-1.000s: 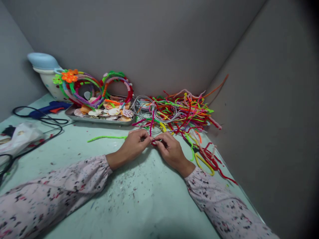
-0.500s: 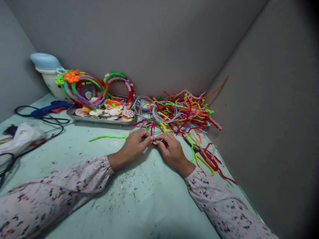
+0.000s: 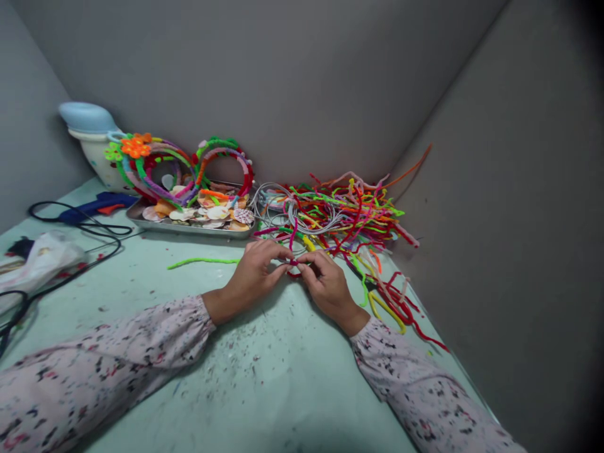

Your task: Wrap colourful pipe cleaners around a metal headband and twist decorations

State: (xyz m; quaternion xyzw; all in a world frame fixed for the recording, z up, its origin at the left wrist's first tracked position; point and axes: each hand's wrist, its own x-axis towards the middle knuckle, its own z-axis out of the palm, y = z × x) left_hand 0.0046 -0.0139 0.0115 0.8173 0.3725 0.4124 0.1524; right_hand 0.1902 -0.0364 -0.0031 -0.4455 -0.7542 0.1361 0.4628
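Note:
Both my hands meet over the pale green table. Between their fingertips runs a magenta pipe cleaner (image 3: 293,234), its free end standing up above the fingers. My left hand (image 3: 260,270) pinches it with thumb and forefinger. From the other side my right hand (image 3: 325,283) pinches the same piece. A dark red curved strand (image 3: 294,275) shows just below the fingertips; how it joins the magenta one I cannot make out. Beside my left hand lies a bright green pipe cleaner (image 3: 202,260), partly hidden by that hand.
Behind my hands, a metal tray (image 3: 189,231) holds shells and fuzzy decorated hoops. Coiled grey wire (image 3: 316,220) lies on a heap of coloured pipe cleaners (image 3: 372,207). Yellow-handled pliers (image 3: 387,309) are at right. A blue glue gun (image 3: 97,204), black cord (image 3: 116,242) and white-blue container (image 3: 94,145) occupy the left.
The upright magenta end has swung slightly to the right. My left fingers have shifted a little up and over the piece, while my right hand stays nearly still.

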